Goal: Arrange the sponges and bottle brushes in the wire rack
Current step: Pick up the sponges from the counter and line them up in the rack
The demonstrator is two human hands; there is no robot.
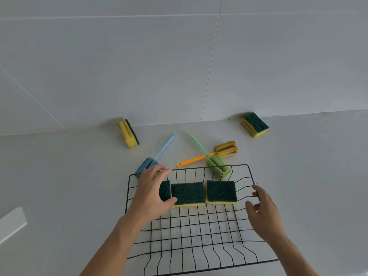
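Note:
A black wire rack (199,232) lies on the white counter. Three green-and-yellow sponges sit in a row along its far side: my left hand (153,194) grips the leftmost sponge (165,191), beside the middle sponge (189,193) and the right sponge (221,191). My right hand (262,212) touches the rack's right rim, fingers loosely curled on the wire. Beyond the rack lie a blue bottle brush (148,165), a green bottle brush (217,168) and an orange-handled bottle brush (225,149). Two more sponges rest by the wall, one at the left (129,133) and one at the right (255,124).
A tiled white wall (179,66) rises right behind the counter. A pale rectangular edge (12,224) shows at the lower left. The near half of the rack holds nothing.

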